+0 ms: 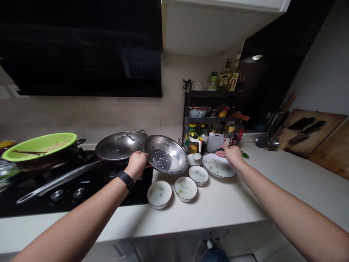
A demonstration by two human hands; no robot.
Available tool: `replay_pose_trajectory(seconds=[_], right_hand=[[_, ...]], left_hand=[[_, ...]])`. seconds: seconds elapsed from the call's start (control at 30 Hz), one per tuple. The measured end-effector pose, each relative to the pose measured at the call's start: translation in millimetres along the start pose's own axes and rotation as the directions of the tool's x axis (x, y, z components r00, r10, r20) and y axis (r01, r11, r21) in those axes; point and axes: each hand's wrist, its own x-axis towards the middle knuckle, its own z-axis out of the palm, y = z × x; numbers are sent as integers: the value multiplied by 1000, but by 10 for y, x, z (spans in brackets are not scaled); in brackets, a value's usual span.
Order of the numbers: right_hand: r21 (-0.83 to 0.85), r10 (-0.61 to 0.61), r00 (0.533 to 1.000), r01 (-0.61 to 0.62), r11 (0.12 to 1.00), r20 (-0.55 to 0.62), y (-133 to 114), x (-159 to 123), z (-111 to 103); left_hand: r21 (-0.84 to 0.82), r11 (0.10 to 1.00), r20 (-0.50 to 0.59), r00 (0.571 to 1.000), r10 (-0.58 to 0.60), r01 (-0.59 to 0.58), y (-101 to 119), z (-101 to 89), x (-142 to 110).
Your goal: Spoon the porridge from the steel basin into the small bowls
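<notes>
A left hand (136,165), a black watch at the wrist, closes on the near-left rim of a round, shallow stainless-steel basin (170,147) while a right hand (231,154) curls around a thin dark handle (215,150) at a kitchen counter. The basin lies just right of the left hand, by far the nearer of the two, and well left of the right; it is round, so no long axis stands out, but it tilts toward the near right, whitish liquid and specks pooled low inside. The handle runs leftward from the right fingers, above the far edge of a wide white dish with a patterned rim (205,160) holding pale, green-flecked liquid; what its far end carries cannot be told for sure. Between the hands, three round white bowls with thin dark rims (186,200), filled alike, stand in a slanting line on a smooth white countertop (218,211), nearer than the basin. At left, a black glass gas hob (95,198) carries a lidded, long-handled steel pan (121,147); at the far side, a black tiered rack (212,119) crowded with bottles stands close behind the dish.
</notes>
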Motion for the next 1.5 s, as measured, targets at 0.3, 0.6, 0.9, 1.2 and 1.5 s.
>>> replay_pose_trajectory(seconds=[0.3, 0.6, 0.9, 1.2, 1.5], right_hand=[[-370, -364, 878, 464, 805, 310, 364, -150, 112], [-329, -637, 563, 826, 459, 527, 161, -479, 183], [-127, -561, 638, 712, 690, 527, 98, -633, 625], [-24, -146, 910, 169, 985, 387, 234, -452, 454], [150, 148, 945, -197, 969, 291, 91, -529, 342]], left_hand=[[13, 1000, -11, 1000, -11, 11, -36, -10, 69], [0, 1000, -6, 1000, 4, -4, -54, 45, 69], [42, 998, 60, 997, 47, -49, 19, 69, -15], [43, 998, 70, 996, 53, -56, 77, 176, -73], [19, 1000, 36, 999, 24, -25, 56, 206, -103]])
